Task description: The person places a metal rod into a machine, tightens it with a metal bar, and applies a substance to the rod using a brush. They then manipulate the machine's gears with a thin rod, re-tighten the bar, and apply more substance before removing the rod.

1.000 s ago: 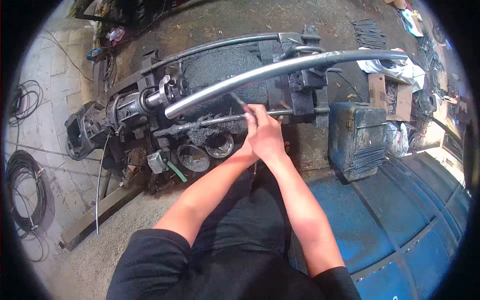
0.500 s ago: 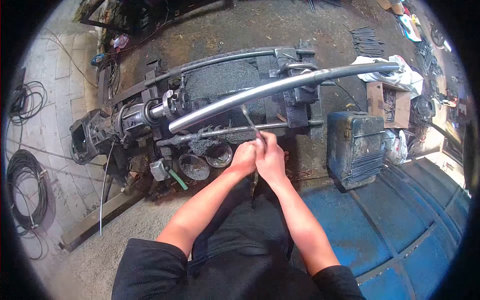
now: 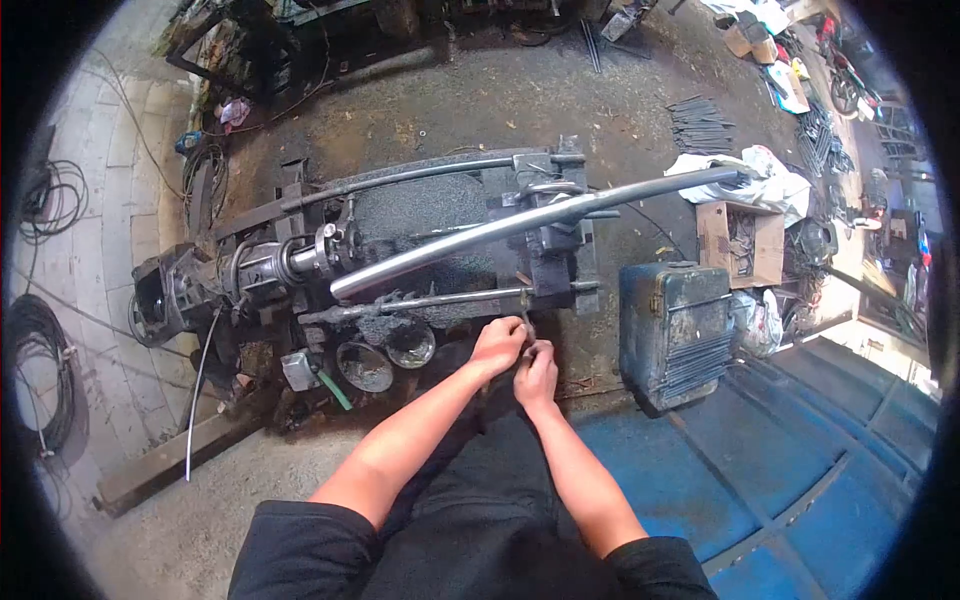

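My left hand [image 3: 498, 346] and my right hand [image 3: 537, 376] are close together in front of the machine, both with curled fingers. From between them a thin metal rod [image 3: 526, 302] points away from me toward the machine's near rail [image 3: 450, 300]; its lower end is hidden in my fingers. Beyond my hands, a long shiny metal tube [image 3: 480, 232] lies slantwise over the machine bed, its right end higher in view. A chuck-like metal head [image 3: 325, 248] sits left of the tube, and dark metal shavings [image 3: 430, 210] fill the bed behind it.
Two round metal bowls [image 3: 364, 368] stand below the near rail, beside a green hose [image 3: 335, 390]. To the right are a dirty blue metal box [image 3: 675, 325] and a cardboard box [image 3: 715, 245] of metal pieces. Blue sheeting [image 3: 660, 460] covers the floor at lower right; coiled cable [image 3: 40, 370] lies left.
My hands have drawn back toward me from the tube, and the rod no longer overlaps the bed as far. The view has tilted up and shifted right.
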Demonstrator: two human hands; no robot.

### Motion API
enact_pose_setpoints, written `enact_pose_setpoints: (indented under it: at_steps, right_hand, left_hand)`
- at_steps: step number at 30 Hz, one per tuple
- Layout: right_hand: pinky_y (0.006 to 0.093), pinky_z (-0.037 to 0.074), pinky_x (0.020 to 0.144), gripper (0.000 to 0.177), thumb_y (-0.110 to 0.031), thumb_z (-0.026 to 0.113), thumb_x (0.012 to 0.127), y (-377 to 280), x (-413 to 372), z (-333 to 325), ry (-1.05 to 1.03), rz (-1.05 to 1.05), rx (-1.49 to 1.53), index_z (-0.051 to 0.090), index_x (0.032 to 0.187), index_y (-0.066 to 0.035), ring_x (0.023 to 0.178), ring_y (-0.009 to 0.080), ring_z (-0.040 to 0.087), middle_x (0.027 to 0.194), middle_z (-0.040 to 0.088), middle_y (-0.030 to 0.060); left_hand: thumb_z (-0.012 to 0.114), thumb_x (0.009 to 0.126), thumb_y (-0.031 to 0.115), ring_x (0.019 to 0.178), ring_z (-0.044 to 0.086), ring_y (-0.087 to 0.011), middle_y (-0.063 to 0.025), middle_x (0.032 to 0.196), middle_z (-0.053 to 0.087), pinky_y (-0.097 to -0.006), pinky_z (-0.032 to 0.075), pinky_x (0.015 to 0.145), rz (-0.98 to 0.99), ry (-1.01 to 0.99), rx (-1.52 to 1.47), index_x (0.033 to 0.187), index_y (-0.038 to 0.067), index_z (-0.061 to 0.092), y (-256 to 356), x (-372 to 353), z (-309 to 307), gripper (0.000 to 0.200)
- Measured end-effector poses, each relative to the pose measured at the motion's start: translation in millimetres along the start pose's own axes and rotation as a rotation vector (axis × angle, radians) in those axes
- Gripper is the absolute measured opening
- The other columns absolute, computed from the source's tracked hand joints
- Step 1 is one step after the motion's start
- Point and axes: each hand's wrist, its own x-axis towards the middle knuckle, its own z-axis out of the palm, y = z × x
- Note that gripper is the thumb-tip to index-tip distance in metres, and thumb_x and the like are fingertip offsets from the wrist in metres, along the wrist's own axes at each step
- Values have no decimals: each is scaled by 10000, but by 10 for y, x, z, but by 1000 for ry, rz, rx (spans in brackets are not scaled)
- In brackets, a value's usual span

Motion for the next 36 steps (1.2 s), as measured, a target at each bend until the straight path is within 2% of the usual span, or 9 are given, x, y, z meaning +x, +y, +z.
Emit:
enact_pose_setpoints:
  at_steps: [6,10,14,15,19,22,24,28,36]
  right_hand:
    - [524,471,732,195,-61,525,884,326,89,-220,-193,58,-69,471,1069,-37,920,453,588,990,565,218]
    - [521,506,810,382,-108,561,884,37,460,-261,-131,-11,-171,436,1240,-46,1023,465,582,1281,465,227]
    - [513,504,896,486,-159,553,903,-81,688,-218,-243,88,-354,376,1342,-46,1145,468,538,1497,290,231]
    - [512,438,999,507,-195,533,920,-159,728,-234,-287,172,-296,390,1382,-43,1233,456,487,1498,315,240]
    - [519,453,988,539,-229,542,921,-289,658,-297,-222,19,-458,393,1404,-44,1243,455,479,1511,307,221]
    - [533,518,886,538,-176,532,902,-806,578,-607,-507,30,-519,412,1413,-57,1096,442,601,1548,293,191]
    - [523,534,860,520,-130,518,892,-1148,516,-767,-685,-165,-384,441,1403,-74,1051,406,639,1520,362,187]
    - [463,512,931,481,-129,490,890,-1731,488,-525,-661,-531,-257,496,1366,-63,1135,362,607,1449,475,165]
    - [441,493,965,417,-143,498,901,-3096,119,625,-866,-809,-138,570,1301,-49,1155,358,598,1379,548,163]
  left_hand:
    - [484,971,250,883,685,-316,-201,896,692,-413,505,793,-68,91,42,994,0,673,-261,112,345,314]
    - [477,1002,228,890,674,-267,-189,952,698,-382,497,822,69,223,-270,1081,-19,651,-238,139,502,313]
    - [488,994,239,992,659,-286,-197,1062,687,-373,485,878,-18,290,-193,1153,-12,635,-215,146,550,331]
    - [491,991,241,1034,651,-293,-201,1103,679,-370,479,901,-41,330,-151,1177,-9,628,-202,105,558,340]
    - [509,975,224,1102,630,-299,-210,1153,665,-360,463,956,-21,372,-253,1211,-14,617,-160,-131,544,352]
    - [549,959,214,1050,655,-257,-202,1134,678,-344,481,934,4,401,-229,1225,-24,607,-143,-372,434,362]
    - [550,963,174,1020,654,-206,-181,1097,691,-324,493,910,111,501,-402,1227,-39,596,-80,-558,318,342]
    - [524,982,105,935,608,-126,-102,1020,680,-303,493,816,291,724,-535,1138,-56,595,65,-1097,-224,235]
    - [551,973,124,912,619,-142,-105,996,684,-308,502,806,201,1276,-731,1135,-25,612,-481,-1824,-1480,228]
